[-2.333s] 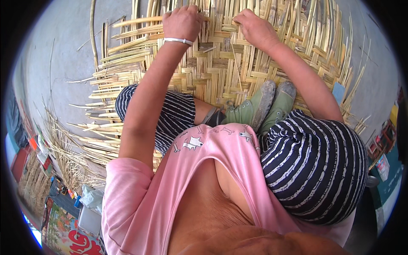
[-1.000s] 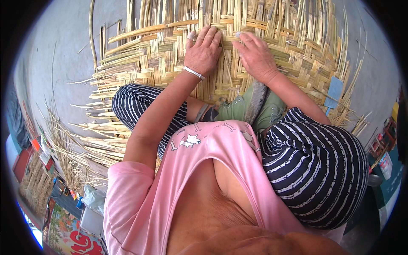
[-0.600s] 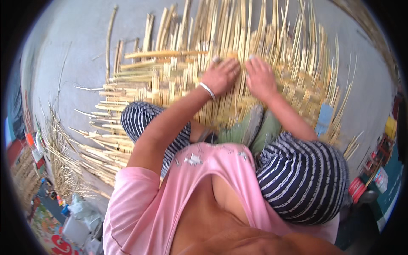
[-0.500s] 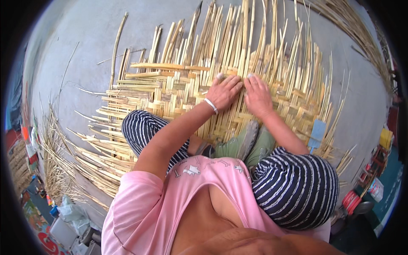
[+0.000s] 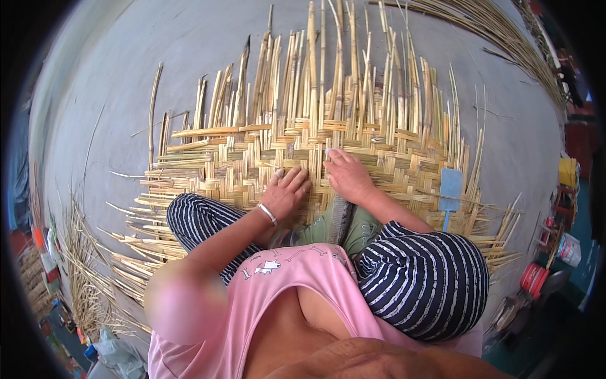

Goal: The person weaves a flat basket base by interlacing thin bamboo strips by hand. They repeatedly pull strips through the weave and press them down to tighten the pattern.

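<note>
A flat mat of split, straw-coloured reed strips [image 5: 227, 172] lies on the floor before my folded legs, its middle woven crosswise and its loose ends sticking out. My left hand [image 5: 288, 191], white band at the wrist, rests on the weave with its fingers stretched toward the far side. To its right, my right hand [image 5: 348, 177] lies on the mat, fingertips touching the lengthwise strips near the centre. Neither hand is wrapped round a strip. Long upright strip ends [image 5: 312, 69] fan out beyond both hands. My green shoes [image 5: 361, 230] stand at the mat's near edge.
A blue fly swatter [image 5: 450, 189] lies on the mat's right part. Long reeds [image 5: 499, 38] are spread at the far right. Thin loose strips [image 5: 82, 259] lie at left. At the right edge are a red coil [image 5: 534, 279] and a yellow object [image 5: 567, 172].
Both hands have come nearer my body and farther apart, the left one sliding to the left. The view has shifted too, so the mat sits lower and further left in it.
</note>
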The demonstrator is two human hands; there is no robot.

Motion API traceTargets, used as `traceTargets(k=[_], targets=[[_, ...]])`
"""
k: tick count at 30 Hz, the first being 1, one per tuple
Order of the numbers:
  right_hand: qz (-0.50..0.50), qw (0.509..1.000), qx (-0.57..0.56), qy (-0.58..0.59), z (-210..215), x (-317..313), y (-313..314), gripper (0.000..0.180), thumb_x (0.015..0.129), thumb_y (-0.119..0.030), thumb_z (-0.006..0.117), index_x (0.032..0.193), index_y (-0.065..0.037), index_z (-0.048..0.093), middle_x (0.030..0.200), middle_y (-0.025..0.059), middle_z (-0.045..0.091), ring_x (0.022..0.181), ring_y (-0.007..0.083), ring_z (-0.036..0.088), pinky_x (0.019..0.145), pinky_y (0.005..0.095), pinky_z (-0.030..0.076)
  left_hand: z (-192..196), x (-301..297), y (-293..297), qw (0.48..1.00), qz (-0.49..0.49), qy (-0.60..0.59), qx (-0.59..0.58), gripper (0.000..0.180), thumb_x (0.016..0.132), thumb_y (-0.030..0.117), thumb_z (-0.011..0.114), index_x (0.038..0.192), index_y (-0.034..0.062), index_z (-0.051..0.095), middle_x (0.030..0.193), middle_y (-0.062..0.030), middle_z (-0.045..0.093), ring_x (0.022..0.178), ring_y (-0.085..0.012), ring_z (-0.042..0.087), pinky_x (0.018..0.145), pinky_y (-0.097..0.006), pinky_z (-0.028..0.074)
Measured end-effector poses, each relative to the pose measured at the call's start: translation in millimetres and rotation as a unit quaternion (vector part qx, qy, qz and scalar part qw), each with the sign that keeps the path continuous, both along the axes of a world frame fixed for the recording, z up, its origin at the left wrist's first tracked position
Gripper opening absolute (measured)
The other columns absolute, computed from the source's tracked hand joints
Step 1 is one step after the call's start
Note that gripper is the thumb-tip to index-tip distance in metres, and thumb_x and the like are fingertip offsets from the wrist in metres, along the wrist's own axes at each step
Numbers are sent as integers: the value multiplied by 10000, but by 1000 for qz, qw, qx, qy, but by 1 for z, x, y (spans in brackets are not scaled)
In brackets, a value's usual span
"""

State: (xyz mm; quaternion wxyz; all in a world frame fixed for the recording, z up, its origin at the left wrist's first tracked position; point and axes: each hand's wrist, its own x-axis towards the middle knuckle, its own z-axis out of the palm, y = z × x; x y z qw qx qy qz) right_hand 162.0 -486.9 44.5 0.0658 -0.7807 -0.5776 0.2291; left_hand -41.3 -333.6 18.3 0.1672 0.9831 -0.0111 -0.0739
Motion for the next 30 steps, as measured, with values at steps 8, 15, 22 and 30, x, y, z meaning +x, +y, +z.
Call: traceTargets(k=[8, 15, 22, 30], targets=[[-107, 985, 46, 124, 3, -21, -52, 338, 1008, -281, 556, 1220, -40, 663, 1300, 160, 654, 1277, 323, 568, 1091, 470, 422, 4, -19, -37, 997, -67, -21, -21, 327, 866, 245, 624, 1172, 157, 699, 1455, -100, 544, 1420, -275, 455, 1117, -568, 385], [-75, 990, 89, 82, 10, -22, -79, 414, 1036, -369, 533, 1311, -69, 613, 1255, 148, 677, 1221, 357, 583, 1076, 479, 419, 12, -19, -35, 988, -112, -25, -104, 188, 857, 209, 631, 1006, 110, 688, 1223, -83, 670, 1193, -245, 607, 1012, -490, 457], [-85, 979, 177, 47, -2, -15, -103, 359, 978, -266, 624, 1277, -68, 627, 1187, 118, 689, 1178, 313, 597, 1099, 461, 393, -1, 83, 2, 992, 45, -61, -105, 160, 979, 205, 645, 1044, 85, 728, 900, -115, 737, 763, -293, 709, 705, -393, 587], [-78, 980, 178, 26, -5, -17, -116, 385, 893, -186, 690, 1261, -85, 637, 1203, 87, 667, 1252, 285, 552, 1135, 508, 362, -22, 265, 84, 943, 311, -56, -102, 455, 953, 155, 569, 1389, 26, 600, 1266, -229, 692, 1147, -381, 676, 1006, -417, 531]])
